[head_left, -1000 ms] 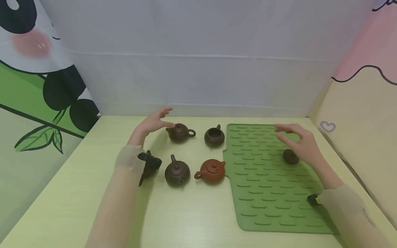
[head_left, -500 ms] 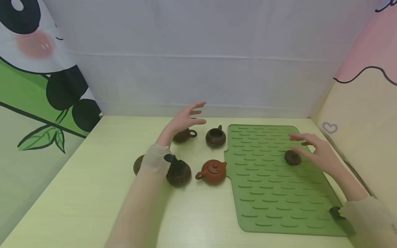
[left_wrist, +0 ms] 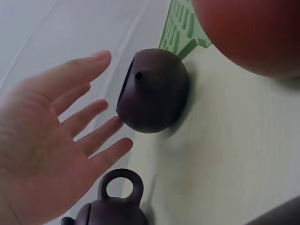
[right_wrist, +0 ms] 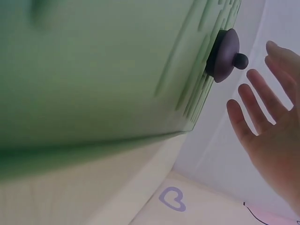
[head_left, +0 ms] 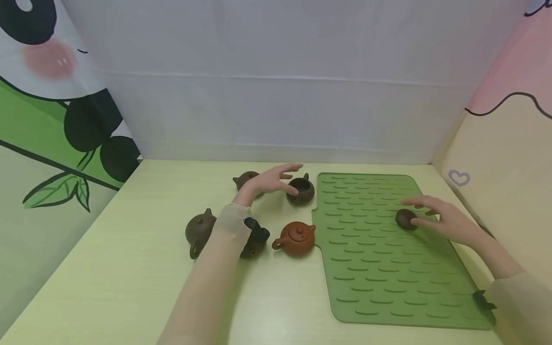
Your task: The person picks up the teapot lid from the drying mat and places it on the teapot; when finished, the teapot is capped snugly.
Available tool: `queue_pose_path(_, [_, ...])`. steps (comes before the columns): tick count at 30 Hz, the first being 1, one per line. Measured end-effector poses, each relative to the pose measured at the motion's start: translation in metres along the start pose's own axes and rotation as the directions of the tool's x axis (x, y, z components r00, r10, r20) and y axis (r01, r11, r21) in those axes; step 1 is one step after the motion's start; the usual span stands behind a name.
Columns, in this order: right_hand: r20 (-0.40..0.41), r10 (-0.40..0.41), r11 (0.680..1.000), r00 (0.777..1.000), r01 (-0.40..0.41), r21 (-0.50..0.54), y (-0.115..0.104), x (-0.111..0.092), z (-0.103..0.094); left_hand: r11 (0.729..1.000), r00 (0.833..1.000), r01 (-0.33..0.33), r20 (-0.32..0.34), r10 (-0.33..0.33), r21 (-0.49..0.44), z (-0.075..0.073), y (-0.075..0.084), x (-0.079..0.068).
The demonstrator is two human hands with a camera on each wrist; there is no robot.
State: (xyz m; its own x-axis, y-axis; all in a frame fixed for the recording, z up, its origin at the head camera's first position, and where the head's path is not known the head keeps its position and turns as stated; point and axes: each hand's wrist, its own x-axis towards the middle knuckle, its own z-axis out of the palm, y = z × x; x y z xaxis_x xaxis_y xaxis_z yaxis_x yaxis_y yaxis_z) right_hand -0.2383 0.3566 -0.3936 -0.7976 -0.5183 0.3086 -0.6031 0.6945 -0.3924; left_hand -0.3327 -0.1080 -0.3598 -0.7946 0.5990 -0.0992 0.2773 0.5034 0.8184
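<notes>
My left hand (head_left: 272, 179) reaches over beside a dark brown teapot (head_left: 307, 196) that has no lid. In the left wrist view its fingers are spread and relaxed, near the rim of this lidless teapot (left_wrist: 159, 93); whether a fingertip touches it I cannot tell. On the green mat (head_left: 366, 268) lies a round dark lid (head_left: 404, 219). My right hand (head_left: 450, 221) hovers just to the right of the lid, fingers extended and apart. The right wrist view shows the knob of the lid (right_wrist: 227, 56) facing the fingertips, with a gap between.
A reddish-brown teapot (head_left: 297, 238) stands left of the mat. Another dark teapot (head_left: 245, 178) sits at the back, partly behind my left hand. Two more dark teapots are at the front left, one (head_left: 199, 229) partly behind my sleeve, the other (head_left: 254, 250) mostly hidden.
My left hand has moved right, from the back-left teapot to the lidless one, and lowered. My right hand has shifted right and down toward the lid. The teapots and lid have stayed put.
</notes>
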Motion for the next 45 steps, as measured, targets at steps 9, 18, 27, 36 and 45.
queue_pose_path(9, [0.059,-0.047,0.998,0.997,0.045,0.034,0.004,0.0,0.001,0.997,0.996,0.072,0.059,-0.073,0.022,0.005,-0.01,-0.003])
queue_pose_path(18, [0.049,0.024,0.998,0.999,-0.027,0.056,0.012,0.003,0.002,0.99,0.988,0.133,0.073,-0.137,0.054,0.005,-0.014,-0.004])
queue_pose_path(27, [0.046,0.029,0.999,0.999,-0.03,0.027,0.018,0.007,0.002,0.991,0.991,0.115,0.054,-0.119,0.075,0.005,-0.018,0.0])
queue_pose_path(36, [0.054,0.01,1.0,0.998,-0.009,-0.028,0.011,0.015,-0.002,0.99,0.994,0.098,0.036,-0.103,0.105,0.003,-0.019,0.0])
queue_pose_path(45, [0.101,0.06,0.997,0.993,-0.054,-0.061,-0.002,0.041,-0.007,0.992,0.995,0.09,0.042,-0.095,0.094,0.004,-0.02,0.0])
